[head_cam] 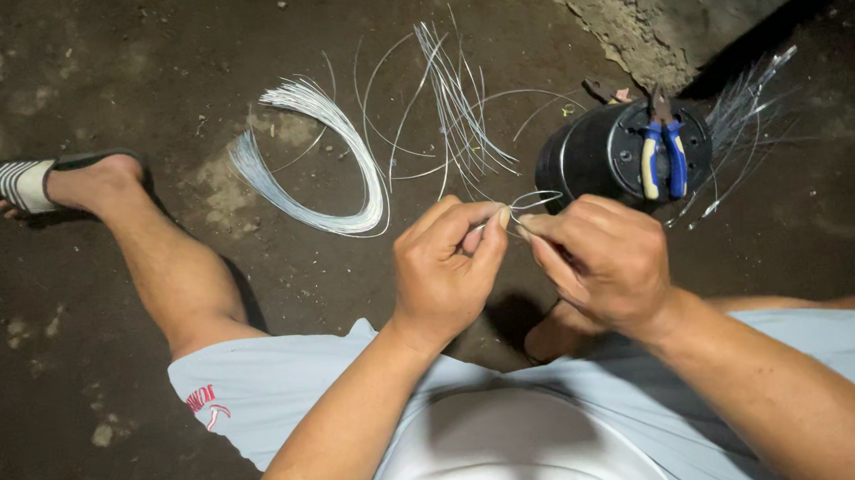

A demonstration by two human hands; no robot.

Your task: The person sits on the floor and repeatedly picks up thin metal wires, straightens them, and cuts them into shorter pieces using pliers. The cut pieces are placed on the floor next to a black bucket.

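Head view, near to far: left hand [447, 269] and right hand [600, 261] pinched shut on one thin wire [533, 201], bent into a small loop between the fingertips; bend seemingly only begun. Beyond, bundle of curved wires [327, 167] and loose strands [459, 117] lying untouched on the ground; pliers [662, 153] resting on black drum [592, 153]. Wire ends inside the fists hidden; strands behind drum hard to make out
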